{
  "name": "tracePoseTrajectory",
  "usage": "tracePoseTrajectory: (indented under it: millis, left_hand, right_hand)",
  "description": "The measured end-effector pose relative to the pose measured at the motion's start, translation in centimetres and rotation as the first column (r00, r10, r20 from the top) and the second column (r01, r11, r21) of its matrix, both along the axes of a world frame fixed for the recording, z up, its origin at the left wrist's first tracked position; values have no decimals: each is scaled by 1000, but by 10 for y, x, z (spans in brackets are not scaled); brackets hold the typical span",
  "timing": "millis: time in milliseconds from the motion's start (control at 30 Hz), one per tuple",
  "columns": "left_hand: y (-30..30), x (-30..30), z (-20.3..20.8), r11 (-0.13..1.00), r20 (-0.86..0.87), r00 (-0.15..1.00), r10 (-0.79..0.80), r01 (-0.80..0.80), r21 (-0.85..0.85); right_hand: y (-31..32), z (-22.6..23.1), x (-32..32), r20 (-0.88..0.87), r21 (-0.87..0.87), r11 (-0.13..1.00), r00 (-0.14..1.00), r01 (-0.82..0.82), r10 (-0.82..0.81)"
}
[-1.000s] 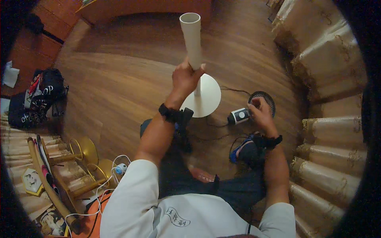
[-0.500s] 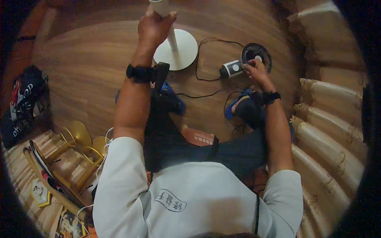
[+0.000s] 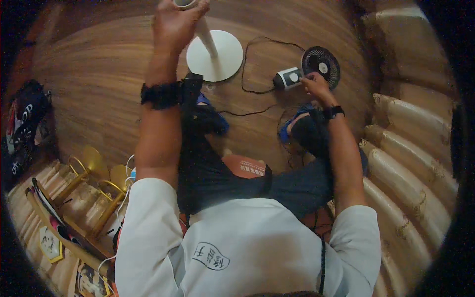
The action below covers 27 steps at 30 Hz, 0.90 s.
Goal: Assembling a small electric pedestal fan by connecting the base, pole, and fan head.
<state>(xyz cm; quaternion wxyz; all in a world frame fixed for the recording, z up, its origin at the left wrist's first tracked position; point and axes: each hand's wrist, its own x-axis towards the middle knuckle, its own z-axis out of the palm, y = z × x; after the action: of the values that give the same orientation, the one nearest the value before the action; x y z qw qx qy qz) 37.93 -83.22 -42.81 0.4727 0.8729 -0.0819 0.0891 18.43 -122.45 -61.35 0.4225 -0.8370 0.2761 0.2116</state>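
Observation:
A white pole (image 3: 206, 37) rises from a round white base (image 3: 225, 67) on the floor in front of me. My left hand (image 3: 174, 24) is wrapped round the pole close to its hollow upper end, at the top edge of the view. To the right lies a fan head with a dark round grille (image 3: 332, 62) and a black-and-white motor housing (image 3: 289, 78). At the join between housing and grille, my right hand (image 3: 315, 84) has its fingers closed on the fan head. Its fingertips partly cover that join.
A black cord (image 3: 243, 79) loops over the wooden floor (image 3: 114, 74) between base and fan head. My feet in blue shoes (image 3: 287, 131) are just below. Gold curtains (image 3: 410, 163) hang at right. Gold-coloured racks (image 3: 94, 163) and a dark bag (image 3: 27, 123) stand at left.
My left hand has moved left and up, with the pole's upper end in it. The right hand has shifted slightly left on the fan head. The whole view has shifted a little.

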Motion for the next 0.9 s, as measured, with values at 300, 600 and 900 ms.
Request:
tracePoseTrajectory:
  millis: [300, 600, 900]
  left_hand:
    - [-8, -15, 23, 991, -156, 980, 124, -131, -39]
    - [-24, -21, 20, 995, 39, 994, 99, -99, 5]
    - [-31, -34, 36, 994, 47, 998, 53, -57, 90]
  right_hand:
    - [9, -54, -5, -188, 195, 880, 897, 433, -399]
    - [15, -116, -4, -287, 319, 685, 756, 655, -588]
    - [17, -164, 29, -162, -50, 627, 614, 777, -773]
